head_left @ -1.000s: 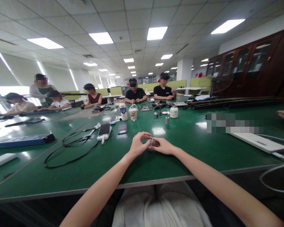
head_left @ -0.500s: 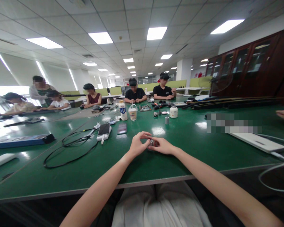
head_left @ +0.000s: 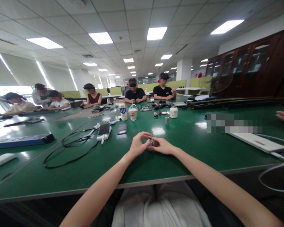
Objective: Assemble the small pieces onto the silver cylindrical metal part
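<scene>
My left hand (head_left: pixel 138 144) and my right hand (head_left: pixel 163 146) meet over the green table (head_left: pixel 194 148), both pinched on a small silvery metal part (head_left: pixel 151 142) held between the fingertips. The part is mostly hidden by my fingers, so its shape is unclear. Both forearms reach out from the table's near edge.
A phone on a white power bank (head_left: pixel 104 130), a second phone (head_left: pixel 122 128) and a looped black cable (head_left: pixel 68 148) lie to the left. A bottle (head_left: pixel 123 110), a cup (head_left: pixel 133 113) and a small jar (head_left: pixel 173 111) stand farther back. Several people sit across the table. A white slab with a cable (head_left: pixel 257 142) lies at right.
My hands stay in place on the small part. A person at the far left has bent down lower.
</scene>
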`<state>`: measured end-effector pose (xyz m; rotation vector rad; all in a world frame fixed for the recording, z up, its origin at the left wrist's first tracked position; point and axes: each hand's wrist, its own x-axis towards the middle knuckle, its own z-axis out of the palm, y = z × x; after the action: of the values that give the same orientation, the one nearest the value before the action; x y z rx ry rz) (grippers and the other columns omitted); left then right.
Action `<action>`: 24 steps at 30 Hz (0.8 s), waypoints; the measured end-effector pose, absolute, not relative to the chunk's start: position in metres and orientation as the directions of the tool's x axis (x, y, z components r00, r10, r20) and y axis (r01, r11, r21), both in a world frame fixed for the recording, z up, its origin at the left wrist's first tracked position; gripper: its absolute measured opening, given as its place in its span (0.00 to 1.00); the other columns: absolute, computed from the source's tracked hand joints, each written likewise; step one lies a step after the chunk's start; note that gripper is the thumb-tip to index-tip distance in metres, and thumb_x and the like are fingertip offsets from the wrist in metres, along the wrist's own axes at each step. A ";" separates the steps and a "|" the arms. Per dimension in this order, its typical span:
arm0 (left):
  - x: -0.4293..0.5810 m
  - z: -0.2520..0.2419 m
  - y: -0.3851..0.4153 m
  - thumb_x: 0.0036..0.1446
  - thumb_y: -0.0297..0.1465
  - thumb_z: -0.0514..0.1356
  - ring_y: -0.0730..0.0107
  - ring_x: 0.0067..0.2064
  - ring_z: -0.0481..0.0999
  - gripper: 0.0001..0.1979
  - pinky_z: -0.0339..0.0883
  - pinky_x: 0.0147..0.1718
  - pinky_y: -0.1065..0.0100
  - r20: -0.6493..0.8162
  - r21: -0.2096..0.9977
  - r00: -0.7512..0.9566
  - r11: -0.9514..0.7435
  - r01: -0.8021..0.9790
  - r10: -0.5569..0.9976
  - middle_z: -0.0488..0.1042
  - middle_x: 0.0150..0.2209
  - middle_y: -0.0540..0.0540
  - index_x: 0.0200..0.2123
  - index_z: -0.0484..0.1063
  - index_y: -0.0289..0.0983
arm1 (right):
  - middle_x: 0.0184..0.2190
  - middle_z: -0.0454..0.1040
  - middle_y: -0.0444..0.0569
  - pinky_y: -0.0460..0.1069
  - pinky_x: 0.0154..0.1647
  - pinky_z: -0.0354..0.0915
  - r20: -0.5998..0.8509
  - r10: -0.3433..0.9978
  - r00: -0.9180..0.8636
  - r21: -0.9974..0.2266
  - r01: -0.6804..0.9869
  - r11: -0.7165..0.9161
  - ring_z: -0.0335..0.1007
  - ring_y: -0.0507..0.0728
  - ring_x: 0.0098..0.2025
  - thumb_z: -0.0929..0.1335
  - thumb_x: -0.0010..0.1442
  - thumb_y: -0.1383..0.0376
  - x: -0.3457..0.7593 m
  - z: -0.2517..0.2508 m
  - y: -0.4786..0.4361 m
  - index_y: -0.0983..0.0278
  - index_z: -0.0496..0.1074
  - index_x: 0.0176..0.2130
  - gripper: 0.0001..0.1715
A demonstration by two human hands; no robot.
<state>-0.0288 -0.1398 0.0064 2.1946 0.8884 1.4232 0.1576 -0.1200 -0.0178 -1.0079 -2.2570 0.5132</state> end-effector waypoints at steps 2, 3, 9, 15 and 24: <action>-0.029 0.007 -0.140 0.53 0.24 0.61 0.63 0.41 0.82 0.10 0.73 0.45 0.63 0.669 0.618 0.287 -0.728 0.297 0.686 0.81 0.37 0.46 0.40 0.72 0.38 | 0.25 0.69 0.42 0.45 0.26 0.54 0.371 0.761 -0.532 -0.561 0.525 0.640 0.62 0.52 0.26 0.69 0.57 0.45 0.158 -0.018 -0.120 0.65 0.72 0.40 0.26; -0.029 0.007 -0.140 0.53 0.24 0.61 0.63 0.41 0.82 0.10 0.73 0.45 0.63 0.668 0.622 0.284 -0.726 0.295 0.688 0.81 0.37 0.46 0.40 0.72 0.38 | 0.25 0.69 0.42 0.45 0.26 0.55 0.372 0.759 -0.534 -0.560 0.523 0.642 0.62 0.52 0.26 0.69 0.57 0.45 0.158 -0.018 -0.120 0.65 0.72 0.40 0.26; -0.028 0.007 -0.138 0.53 0.25 0.62 0.63 0.41 0.82 0.10 0.74 0.44 0.63 0.663 0.666 0.226 -0.700 0.259 0.714 0.82 0.36 0.44 0.40 0.72 0.37 | 0.26 0.70 0.42 0.45 0.26 0.55 0.370 0.758 -0.537 -0.560 0.522 0.643 0.62 0.51 0.26 0.69 0.58 0.46 0.157 -0.018 -0.120 0.64 0.71 0.44 0.25; -0.033 0.003 -0.126 0.56 0.29 0.62 0.62 0.42 0.82 0.08 0.73 0.41 0.64 0.656 0.675 0.159 -0.668 0.315 0.738 0.82 0.38 0.42 0.40 0.71 0.37 | 0.24 0.68 0.41 0.45 0.26 0.54 0.365 0.764 -0.532 -0.555 0.534 0.637 0.61 0.51 0.25 0.69 0.57 0.47 0.157 -0.016 -0.122 0.64 0.70 0.35 0.23; -0.055 -0.013 -0.099 0.52 0.27 0.66 0.57 0.40 0.82 0.10 0.68 0.46 0.59 0.592 0.606 0.123 -0.541 0.584 0.796 0.83 0.31 0.47 0.38 0.73 0.39 | 0.24 0.68 0.41 0.45 0.26 0.54 0.373 0.760 -0.533 -0.548 0.534 0.644 0.60 0.51 0.25 0.69 0.58 0.49 0.157 -0.015 -0.122 0.64 0.70 0.36 0.20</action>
<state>-0.0549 -0.0993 -0.0132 2.1732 1.3664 1.3814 0.1566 -0.1220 -0.0154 -1.0037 -2.2687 0.4972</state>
